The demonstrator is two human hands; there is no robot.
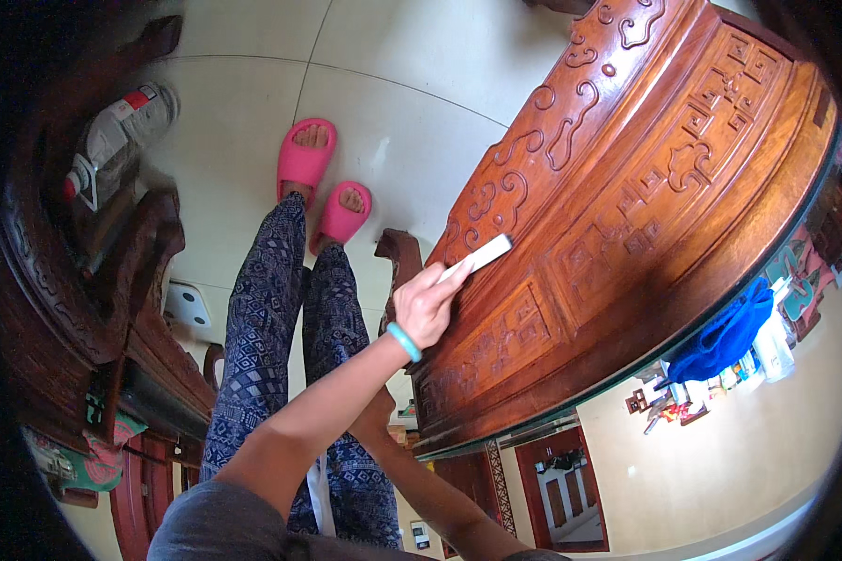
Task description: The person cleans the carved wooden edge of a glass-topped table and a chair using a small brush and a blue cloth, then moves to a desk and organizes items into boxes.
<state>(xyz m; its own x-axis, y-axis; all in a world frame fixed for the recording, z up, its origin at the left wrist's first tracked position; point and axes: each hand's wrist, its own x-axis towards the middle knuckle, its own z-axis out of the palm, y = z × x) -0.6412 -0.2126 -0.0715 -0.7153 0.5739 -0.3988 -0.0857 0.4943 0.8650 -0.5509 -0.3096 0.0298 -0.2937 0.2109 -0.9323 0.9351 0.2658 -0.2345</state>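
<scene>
My left hand (424, 308), with a turquoise bangle at its wrist, grips a slim white tool (477, 257). The tool has a dark grey end, and whether that end is bristle I cannot tell. This end lies at the carved wooden side of a reddish-brown table (589, 259), by the moulding between two carved bands; exact contact is unclear. Below the left forearm is my right hand (375, 415), close to the table's near corner. Its fingers are mostly hidden, so what it holds does not show.
A blue cloth (723, 336) and several small items appear beyond the tabletop's dark edge. Carved dark wooden furniture (105, 294) stands at the left, with a large clear plastic bottle (123, 133) and a bathroom scale (186, 305). Pink slippers (309, 165) are on my feet on pale floor tiles (407, 42).
</scene>
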